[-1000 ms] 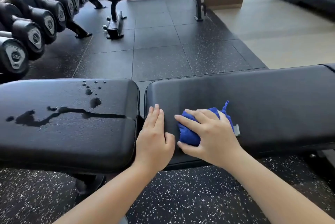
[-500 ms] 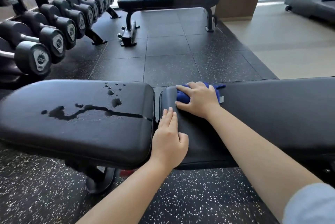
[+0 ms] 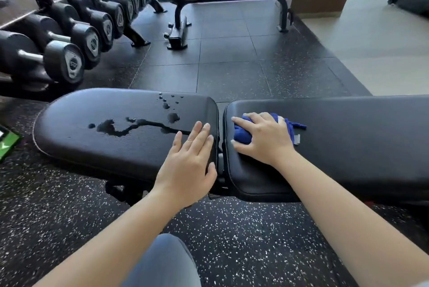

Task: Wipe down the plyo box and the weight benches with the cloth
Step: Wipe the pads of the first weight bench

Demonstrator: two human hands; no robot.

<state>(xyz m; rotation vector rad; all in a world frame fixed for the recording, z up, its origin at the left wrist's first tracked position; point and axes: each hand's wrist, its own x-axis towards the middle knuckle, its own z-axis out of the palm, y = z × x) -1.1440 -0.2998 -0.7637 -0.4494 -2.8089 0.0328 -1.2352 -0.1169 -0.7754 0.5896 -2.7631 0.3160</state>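
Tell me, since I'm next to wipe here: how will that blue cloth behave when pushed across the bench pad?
Probably floppy: the blue cloth is bunched into a wad under the right hand, with a loose tail trailing out. It likely bunches or drags rather than sliding stiffly, so it needs pressing flat. It looks light, and the smooth backrest pad should let it glide.

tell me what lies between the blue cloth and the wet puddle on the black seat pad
In the head view: the gap between the pads, and the open left hand on the seat pad.

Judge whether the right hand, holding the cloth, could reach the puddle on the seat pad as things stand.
Probably yes. The right hand with the cloth sits beside the gap, and the puddle lies on the adjacent seat pad; only the left hand partly blocks the path.
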